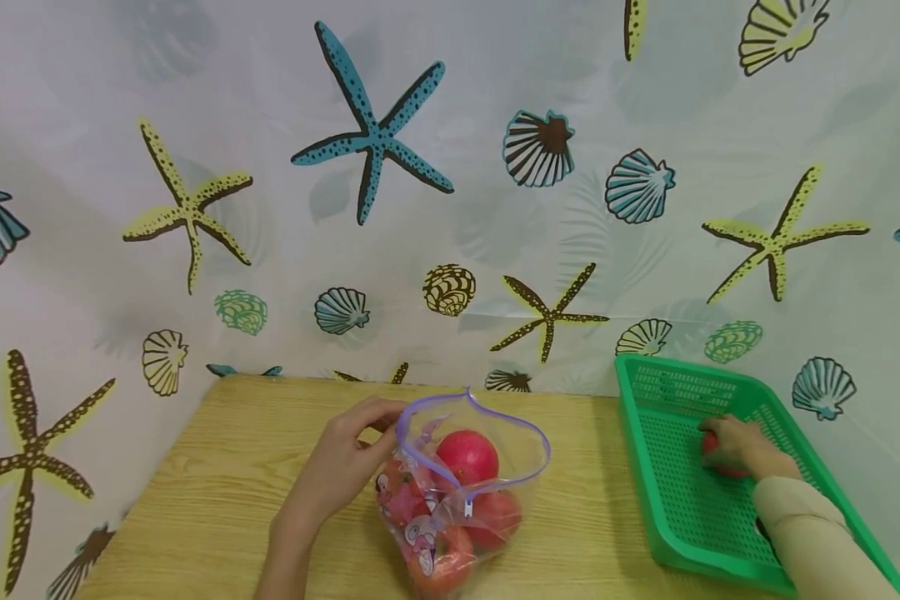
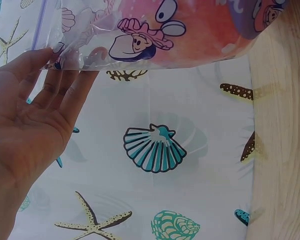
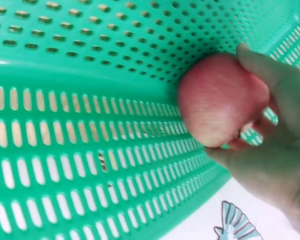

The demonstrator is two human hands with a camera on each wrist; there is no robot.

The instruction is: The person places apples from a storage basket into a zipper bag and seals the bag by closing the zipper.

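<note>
In the head view my left hand (image 1: 339,461) pinches the left edge of a clear zip bag (image 1: 474,502) near its purple rim. The bag's mouth gapes upward, and cartoon figures are printed on its side. Inside it sit several round red fruits (image 1: 468,456). The left wrist view shows the bag's printed film (image 2: 90,30) between the thumb and fingers of that hand. Over at the right, my right hand (image 1: 750,447) reaches into a green plastic basket (image 1: 648,492). Its fingers and thumb grip a red apple (image 3: 217,100), close to the basket's perforated wall in the right wrist view.
The bag and basket stand on a wood-grain table (image 1: 232,467). Behind it hangs a pale sheet (image 1: 420,242) printed with starfish and shells. The basket's raised rim surrounds the right hand, whose light sleeve (image 1: 817,533) crosses over it.
</note>
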